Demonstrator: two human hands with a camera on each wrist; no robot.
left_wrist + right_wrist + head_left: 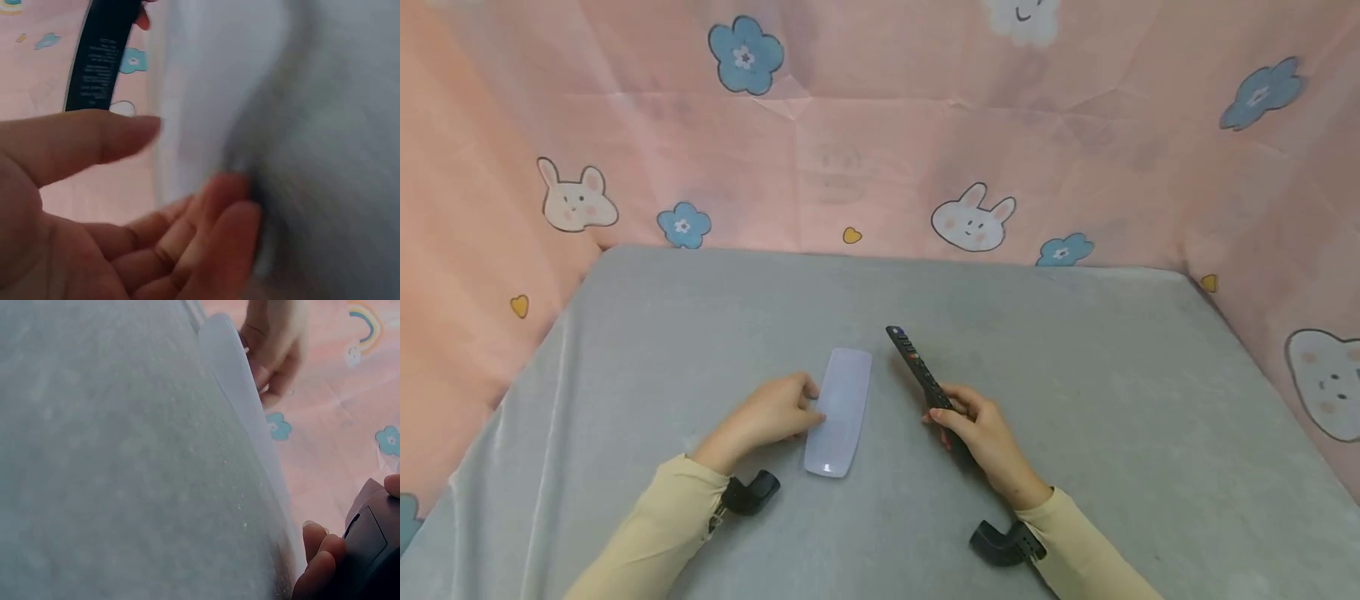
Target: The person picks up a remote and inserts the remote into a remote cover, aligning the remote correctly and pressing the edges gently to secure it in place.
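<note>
- On the back of the remote (94,78), the left wrist view shows small pale lines of print, too blurred to read
- Along its front run black buttons with a few coloured ones; their marks are too small to make out
- Low in the right wrist view, about 4 o'clock, a panel (367,534) shows on the remote's back
- The right hand (994,443) grasps the remote, thumb on top, its far end raised toward 11 o'clock
- At 9 o'clock from the remote, the pale plastic cover (846,408) lies lengthwise on the grey cloth (1120,400); whether it is hollow cannot be told
- The left hand (771,414) is at the cover's 9 o'clock edge, fingers loosely bent, thumb tip over the edge and apart from the fingers, without a clenched grip
- A strip of bare cloth lies between cover and remote
- Black wrist cameras (752,493) sit near 7 o'clock of the left hand and 6 o'clock of the right
- At 12 o'clock hangs a pink curtain (880,142) with rabbits, blue flowers and yellow hearts
</note>
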